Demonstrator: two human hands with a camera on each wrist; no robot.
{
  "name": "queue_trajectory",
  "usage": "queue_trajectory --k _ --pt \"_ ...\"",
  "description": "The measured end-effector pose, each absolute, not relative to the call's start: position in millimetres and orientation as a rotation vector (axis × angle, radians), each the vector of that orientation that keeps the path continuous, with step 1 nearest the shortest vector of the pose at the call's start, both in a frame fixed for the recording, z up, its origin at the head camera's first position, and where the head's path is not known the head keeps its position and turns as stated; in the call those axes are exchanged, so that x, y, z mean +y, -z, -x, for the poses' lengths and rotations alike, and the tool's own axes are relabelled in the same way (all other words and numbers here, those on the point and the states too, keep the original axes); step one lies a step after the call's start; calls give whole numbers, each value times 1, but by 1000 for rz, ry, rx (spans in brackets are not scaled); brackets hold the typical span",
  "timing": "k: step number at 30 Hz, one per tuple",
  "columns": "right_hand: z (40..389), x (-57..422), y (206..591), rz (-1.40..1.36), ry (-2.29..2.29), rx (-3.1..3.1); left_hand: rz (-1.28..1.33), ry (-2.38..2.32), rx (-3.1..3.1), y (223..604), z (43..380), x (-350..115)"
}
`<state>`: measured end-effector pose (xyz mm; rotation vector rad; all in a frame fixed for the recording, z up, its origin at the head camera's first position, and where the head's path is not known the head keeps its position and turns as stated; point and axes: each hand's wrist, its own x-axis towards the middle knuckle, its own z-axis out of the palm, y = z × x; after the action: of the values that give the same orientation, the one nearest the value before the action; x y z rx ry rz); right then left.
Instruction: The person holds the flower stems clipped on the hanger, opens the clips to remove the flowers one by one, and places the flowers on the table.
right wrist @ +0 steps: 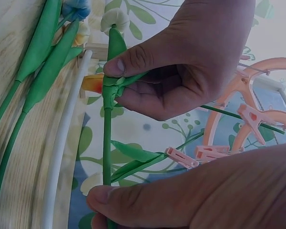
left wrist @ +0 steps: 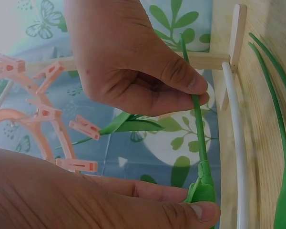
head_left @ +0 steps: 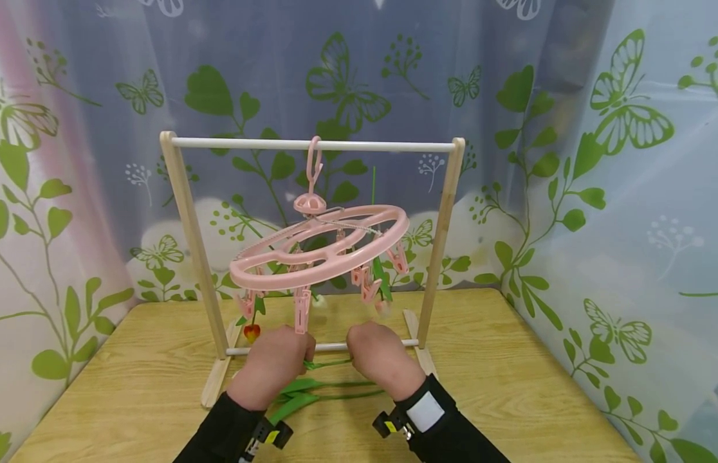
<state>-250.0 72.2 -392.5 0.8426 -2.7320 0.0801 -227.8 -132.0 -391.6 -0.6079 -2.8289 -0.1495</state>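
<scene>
Both hands hold one artificial tulip sideways above the table, in front of the rack. My left hand (head_left: 278, 357) pinches it where the leaves join the stem, just below its white flower head (right wrist: 115, 20). Farther down, my right hand (head_left: 382, 354) grips the green stem (left wrist: 199, 129) between thumb and finger. Right above the hands a pink round clip hanger (head_left: 318, 273) hangs tilted. Its clips hold more tulips head down, among them a red-and-yellow one (head_left: 251, 332) and a pale pink one (head_left: 383, 307). A pink clip (head_left: 302, 310) hangs close over my left hand.
The hanger hooks over the white top rod (head_left: 382, 146) of a wooden rack (head_left: 188, 238). Below the hands, more tulips (head_left: 301, 386) lie on the wooden table (head_left: 509, 386), one with a blue head (right wrist: 77, 8). A patterned curtain (head_left: 567, 193) encloses the back and sides.
</scene>
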Motion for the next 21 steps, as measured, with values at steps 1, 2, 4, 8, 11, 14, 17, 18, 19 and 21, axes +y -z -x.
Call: queue_trajectory --k 1,2,4,8,11,14,17,18,19,21 --pt "250 72 393 -843 -73 -2734 610 149 -2829 392 227 -132" --pt "250 72 393 -842 -70 -2735 614 158 -2834 392 228 -132" --pt "251 72 393 -841 -47 -2739 617 195 -2851 392 228 -131" --pt "252 70 395 -822 -10 -2768 605 257 -2911 393 229 -130" --pt "254 69 397 -799 -2 -2804 586 270 -2944 394 231 -130" --pt "255 68 399 -783 3 -2826 578 275 -2959 396 232 -129" --pt "257 67 401 -768 9 -2848 574 261 -2963 397 233 -129" --pt "258 67 402 -764 10 -2856 572 252 -2961 398 233 -129" --pt "259 66 403 -759 8 -2862 573 249 -2958 399 234 -129" --pt "260 66 405 -756 13 -2873 574 240 -2948 400 235 -129"
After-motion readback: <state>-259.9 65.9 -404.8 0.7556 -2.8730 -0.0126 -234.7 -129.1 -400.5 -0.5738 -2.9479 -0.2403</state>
